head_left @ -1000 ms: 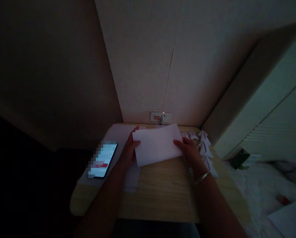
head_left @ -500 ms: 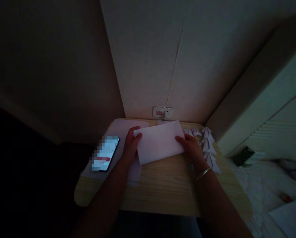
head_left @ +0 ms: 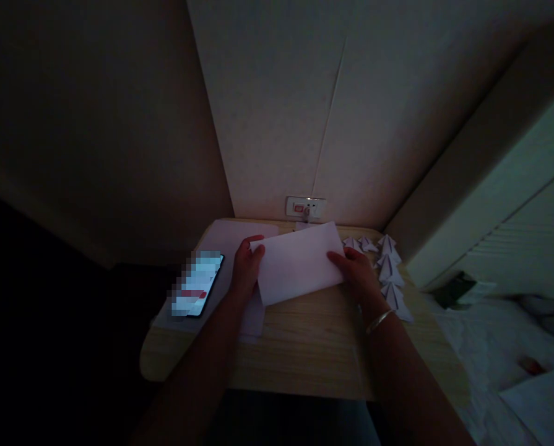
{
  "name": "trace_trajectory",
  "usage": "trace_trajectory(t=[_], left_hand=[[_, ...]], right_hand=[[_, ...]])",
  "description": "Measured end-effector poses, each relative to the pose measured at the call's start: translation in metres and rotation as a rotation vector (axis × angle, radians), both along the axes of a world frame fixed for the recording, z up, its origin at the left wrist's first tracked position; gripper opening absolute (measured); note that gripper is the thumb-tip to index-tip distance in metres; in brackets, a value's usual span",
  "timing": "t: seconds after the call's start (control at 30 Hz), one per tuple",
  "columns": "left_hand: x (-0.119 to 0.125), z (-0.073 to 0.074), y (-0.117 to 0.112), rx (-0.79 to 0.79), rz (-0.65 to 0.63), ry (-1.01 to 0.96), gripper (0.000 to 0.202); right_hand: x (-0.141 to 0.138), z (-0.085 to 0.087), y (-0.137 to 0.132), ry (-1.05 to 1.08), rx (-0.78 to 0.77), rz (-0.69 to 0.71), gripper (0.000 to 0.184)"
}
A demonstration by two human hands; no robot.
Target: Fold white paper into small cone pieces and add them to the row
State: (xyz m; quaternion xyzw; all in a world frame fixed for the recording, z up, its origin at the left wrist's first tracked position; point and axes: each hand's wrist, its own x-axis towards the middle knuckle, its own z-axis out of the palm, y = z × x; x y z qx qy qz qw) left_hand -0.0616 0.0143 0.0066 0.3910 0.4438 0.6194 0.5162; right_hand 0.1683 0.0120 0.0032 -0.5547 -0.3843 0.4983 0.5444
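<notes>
A white sheet of paper [head_left: 299, 263], apparently folded, is held up between my two hands above the small wooden table [head_left: 304, 365]. My left hand [head_left: 247, 265] pinches its left edge, thumb on the near face. On the right edge, my right hand [head_left: 358, 272] grips the paper the same way; a bracelet circles that wrist. More white paper [head_left: 253, 319] lies flat on the table under and beside my left hand. A phone [head_left: 200, 285] with a lit screen rests on it. Several folded paper pieces [head_left: 390, 269] stand to the right of my right hand.
A wall socket [head_left: 305, 206] with a plug in it sits just behind the table's back edge. Wall panels rise at the back. To the right, a white sheet [head_left: 543, 402] and a dark green packet [head_left: 457, 290] lie on a pale quilted surface.
Almost nothing differs. Both hands keep the same hold on the paper, and the view has shifted very slightly.
</notes>
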Motion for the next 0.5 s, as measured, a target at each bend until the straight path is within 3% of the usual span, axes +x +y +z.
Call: trace_trajectory(t=[0.13,0.3,0.4,0.5], left_hand=[[0.001,-0.002,0.002,-0.007,0.032,0.020,0.036],[0.000,-0.009,0.006,0.015,0.091,0.085,0.031],[-0.001,-0.016,0.009,0.033,0.167,0.096,0.030],[0.000,-0.024,0.012,0.064,0.272,0.116,0.029]], right_hand=[[-0.002,0.001,0.000,0.041,0.013,-0.009,0.032],[0.001,-0.001,0.004,0.147,0.044,-0.032,0.052],[0.001,-0.004,0.007,0.292,0.115,-0.139,0.058],[-0.011,-0.005,0.006,0.500,0.187,-0.204,0.050]])
